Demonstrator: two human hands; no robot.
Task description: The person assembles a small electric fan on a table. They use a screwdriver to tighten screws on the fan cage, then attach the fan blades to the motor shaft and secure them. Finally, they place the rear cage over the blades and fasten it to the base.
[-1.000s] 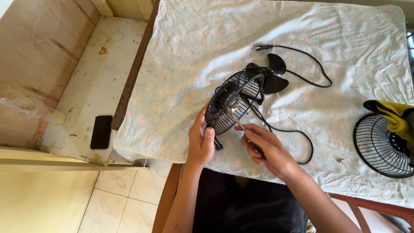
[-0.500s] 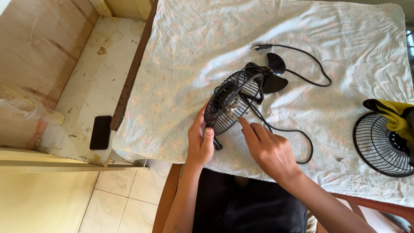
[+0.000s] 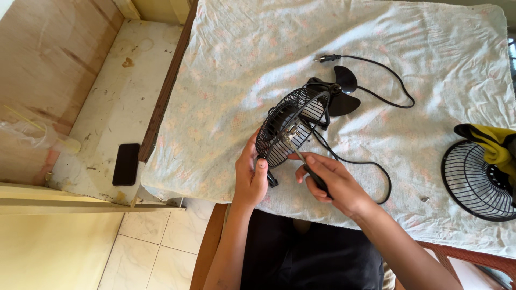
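A small black fan body with its rear wire grille stands tilted on a pale flowered cloth. My left hand grips the grille's lower rim. My right hand holds a thin screwdriver with a black handle, its tip set against the metal hub inside the grille. A black fan blade lies just behind the fan. The fan's black cord loops to the right, and its plug rests further back.
A separate black wire grille lies at the right edge under a yellow and black cloth. A dark phone rests on the worn wooden shelf to the left. Tiled floor shows below.
My right hand pushed forward to the hub half a second ago, then drew back again, with the screwdriver shaft once more visible against the hub. My left hand stayed on the rim.
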